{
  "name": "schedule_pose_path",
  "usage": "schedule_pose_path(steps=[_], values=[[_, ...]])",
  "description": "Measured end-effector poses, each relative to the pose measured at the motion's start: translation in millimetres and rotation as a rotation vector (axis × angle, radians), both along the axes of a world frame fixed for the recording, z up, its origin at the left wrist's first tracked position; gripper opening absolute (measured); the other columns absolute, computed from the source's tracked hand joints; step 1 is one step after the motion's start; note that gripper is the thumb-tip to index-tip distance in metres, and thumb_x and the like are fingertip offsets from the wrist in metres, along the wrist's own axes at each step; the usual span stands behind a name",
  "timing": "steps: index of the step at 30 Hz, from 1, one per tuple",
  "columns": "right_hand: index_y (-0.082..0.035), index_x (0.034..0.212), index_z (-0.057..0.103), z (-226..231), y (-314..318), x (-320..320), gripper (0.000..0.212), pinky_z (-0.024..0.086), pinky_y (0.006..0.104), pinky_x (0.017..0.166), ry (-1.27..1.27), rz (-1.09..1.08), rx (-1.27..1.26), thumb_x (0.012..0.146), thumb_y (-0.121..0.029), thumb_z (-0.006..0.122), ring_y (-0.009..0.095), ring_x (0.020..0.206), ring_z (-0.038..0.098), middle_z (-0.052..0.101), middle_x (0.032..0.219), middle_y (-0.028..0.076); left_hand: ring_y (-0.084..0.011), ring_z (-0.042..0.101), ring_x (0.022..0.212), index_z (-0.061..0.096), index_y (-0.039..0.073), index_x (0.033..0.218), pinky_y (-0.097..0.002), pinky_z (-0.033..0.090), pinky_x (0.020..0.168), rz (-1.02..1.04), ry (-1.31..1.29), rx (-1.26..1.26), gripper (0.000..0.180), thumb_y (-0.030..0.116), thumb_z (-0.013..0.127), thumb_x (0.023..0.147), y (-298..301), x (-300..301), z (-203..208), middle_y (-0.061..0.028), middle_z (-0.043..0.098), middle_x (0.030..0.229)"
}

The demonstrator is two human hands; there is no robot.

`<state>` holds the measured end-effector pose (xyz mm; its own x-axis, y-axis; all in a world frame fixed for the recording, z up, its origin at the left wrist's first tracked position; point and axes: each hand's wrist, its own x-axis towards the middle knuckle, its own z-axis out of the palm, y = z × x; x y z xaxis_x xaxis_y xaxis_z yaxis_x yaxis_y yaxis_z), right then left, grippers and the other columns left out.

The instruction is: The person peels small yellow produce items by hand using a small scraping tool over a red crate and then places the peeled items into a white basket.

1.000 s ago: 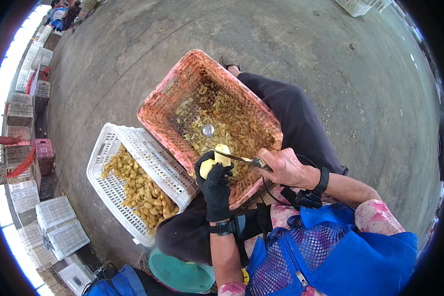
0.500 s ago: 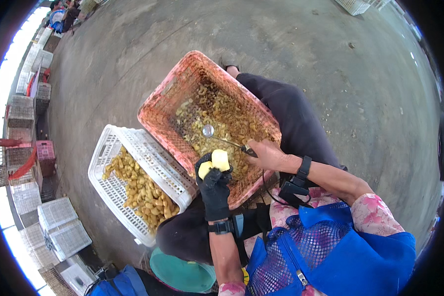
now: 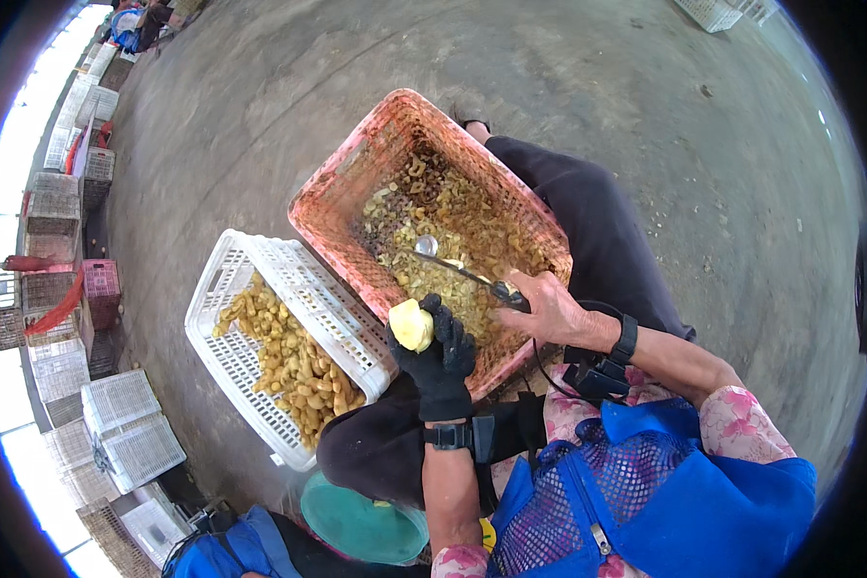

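Here's the left hand, black-gloved, just below the middle of the frame, and it's got a pale yellow piece up at its left side, the fingers bent and clamped on it! Over to its right, the bare right hand comes in with its fingers wrapped tight round the dark handle of a long thin tool, which points up and left, well clear of the piece.

Both hands are working over the lower part of a stained pink crate, tilted across the centre of the frame, with yellow and brown scraps strewn over its bottom. And there's a small round shiny object right at the tool's tip; can't tell whether the two are joined!

Down and left of the pink crate, here's a white crate, a heap of knobbly yellow-brown roots inside. Below that, a green basin at the lower edge, beside the dark trouser leg. Lower right, a blue vest over pink floral sleeves, and away along the left rim, stacked crates line the grey floor.
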<state>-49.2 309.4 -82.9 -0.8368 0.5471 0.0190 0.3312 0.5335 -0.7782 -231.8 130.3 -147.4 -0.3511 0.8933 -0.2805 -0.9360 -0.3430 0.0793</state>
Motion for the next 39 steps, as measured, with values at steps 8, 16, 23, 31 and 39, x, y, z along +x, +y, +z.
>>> schedule_pose_path(steps=[8, 16, 23, 31, 39], values=[[-0.002, 0.127, 0.067, 21, -28, -9, 0.045, 0.056, 0.0561, 0.063, -0.056, 0.124, 0.056, 0.101, -0.032, 0.089, 0.048, 0.073, 0.075, 0.070, 0.075, 0.024, -0.0160, 0.047, 0.053, 0.061, -0.003, 0.154, -0.0339, 0.039, 0.045, -0.010, -0.041, -0.099, 0.069, 0.055, 0.054, 0.117, -5, -2, 2, -0.0027, 0.054, 0.080], [-0.005, 0.124, 0.062, 21, -23, -13, 0.041, 0.055, 0.0596, 0.065, -0.038, 0.090, 0.106, 0.101, -0.028, 0.086, 0.050, 0.076, 0.076, 0.073, 0.076, 0.022, -0.0122, 0.048, 0.050, 0.063, 0.000, 0.153, -0.0340, 0.039, 0.044, 0.028, -0.025, -0.165, 0.071, 0.061, 0.051, 0.120, 13, 4, 25, -0.0008, 0.055, 0.078], [-0.003, 0.122, 0.062, -7, 2, -33, 0.037, 0.057, 0.0642, 0.068, -0.160, -0.010, 0.181, 0.101, -0.026, 0.082, 0.052, 0.077, 0.076, 0.075, 0.080, 0.025, -0.0132, 0.043, 0.044, 0.066, 0.003, 0.142, -0.0331, 0.037, 0.043, -0.039, 0.022, 0.055, 0.074, 0.071, 0.058, 0.114, 8, -1, 19, -0.0013, 0.056, 0.075], [-0.001, 0.124, 0.075, 13, -6, -26, 0.042, 0.061, 0.0501, 0.079, -0.038, -0.012, -0.341, 0.097, -0.031, 0.087, 0.037, 0.081, 0.078, 0.076, 0.088, 0.023, -0.0150, 0.044, 0.046, 0.066, 0.004, 0.139, -0.0340, 0.037, 0.043, -0.028, -0.048, 0.057, 0.073, 0.072, 0.060, 0.114, -1, -4, 1, -0.0029, 0.058, 0.079], [-0.004, 0.139, 0.077, 12, -7, -58, 0.045, 0.053, 0.0328, 0.072, 0.094, -0.053, -0.662, 0.105, -0.031, 0.088, 0.010, 0.078, 0.062, 0.068, 0.088, -0.001, -0.0193, 0.061, 0.057, 0.071, 0.004, 0.141, -0.0344, 0.049, 0.046, -0.123, -0.095, -0.185, 0.076, 0.074, 0.056, 0.115, -13, 19, -22, -0.0058, 0.071, 0.092]])
